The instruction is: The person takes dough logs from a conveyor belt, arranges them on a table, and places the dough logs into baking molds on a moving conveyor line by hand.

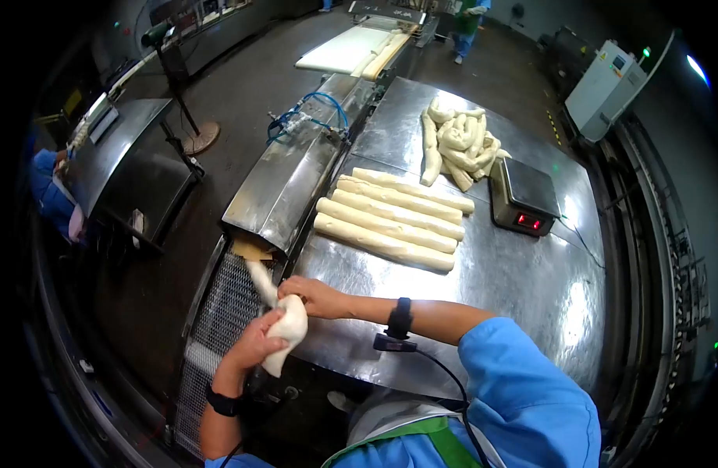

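A pale piece of dough [287, 331] hangs between my two hands at the table's near left corner. My left hand [255, 343] is wrapped round its lower left side, thumb across the front. My right hand [314, 296] has its fingers curled on the top of it, partly hidden behind. A blurred dough strip [261, 282] runs from the machine outlet down to this piece. Below lies the metal mesh conveyor [222, 300]. To the right, several long dough rolls [386, 238] lie side by side on the steel table [499, 288].
A heap of dough strips [460, 140] sits farther back on the table, beside a digital scale [528, 195]. The metal machine housing [285, 179] with blue hoses [308, 113] borders the table's left. Another person [51, 191] works at far left; one more [468, 27] stands behind.
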`<state>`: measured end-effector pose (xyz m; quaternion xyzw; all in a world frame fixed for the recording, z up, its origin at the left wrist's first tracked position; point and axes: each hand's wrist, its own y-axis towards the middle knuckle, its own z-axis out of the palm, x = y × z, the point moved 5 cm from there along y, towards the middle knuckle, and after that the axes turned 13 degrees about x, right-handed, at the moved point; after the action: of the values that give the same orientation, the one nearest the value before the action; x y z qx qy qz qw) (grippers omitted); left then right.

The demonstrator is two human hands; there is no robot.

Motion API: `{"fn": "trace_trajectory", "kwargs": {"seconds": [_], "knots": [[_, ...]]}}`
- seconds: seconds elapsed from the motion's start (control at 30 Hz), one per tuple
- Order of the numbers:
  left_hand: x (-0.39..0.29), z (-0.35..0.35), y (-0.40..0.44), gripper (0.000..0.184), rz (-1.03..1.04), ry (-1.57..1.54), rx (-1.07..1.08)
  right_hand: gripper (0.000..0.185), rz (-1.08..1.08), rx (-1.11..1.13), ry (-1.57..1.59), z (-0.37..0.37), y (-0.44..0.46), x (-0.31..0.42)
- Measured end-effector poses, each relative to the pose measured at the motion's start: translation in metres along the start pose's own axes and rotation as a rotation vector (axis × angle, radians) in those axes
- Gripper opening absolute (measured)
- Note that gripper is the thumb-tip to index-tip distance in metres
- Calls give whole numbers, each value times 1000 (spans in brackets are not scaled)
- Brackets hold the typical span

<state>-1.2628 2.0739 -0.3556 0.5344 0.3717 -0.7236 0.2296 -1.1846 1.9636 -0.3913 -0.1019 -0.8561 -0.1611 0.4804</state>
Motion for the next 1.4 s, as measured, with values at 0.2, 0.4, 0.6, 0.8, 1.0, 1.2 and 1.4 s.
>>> {"fn": "trace_trajectory", "kwargs": {"seconds": [0.2, 0.4, 0.6, 0.8, 1.0, 1.2, 1.4], "knots": [[-60, 42, 20, 51, 120, 112, -27, 18, 205, -176, 268, -79, -52, 47], [15, 43, 79, 36, 102, 5, -249, 32, 330, -631, 115, -242, -118, 64], [83, 81, 103, 42, -52, -177, -210, 38, 498, -582, -1276, -367, -219, 64], [103, 100, 147, 57, -155, -320, -266, 26, 760, 71, -628, -234, -236, -107], [70, 122, 129, 53, -55, -490, -351, 33, 881, -324, -418, -108, -198, -89], [115, 111, 198, 60, -55, -277, -588, 45, 823, -355, -47, -87, -222, -129], [104, 99, 113, 65, -137, -313, -612, 76, 825, -255, 380, -2, -155, -52]]}}
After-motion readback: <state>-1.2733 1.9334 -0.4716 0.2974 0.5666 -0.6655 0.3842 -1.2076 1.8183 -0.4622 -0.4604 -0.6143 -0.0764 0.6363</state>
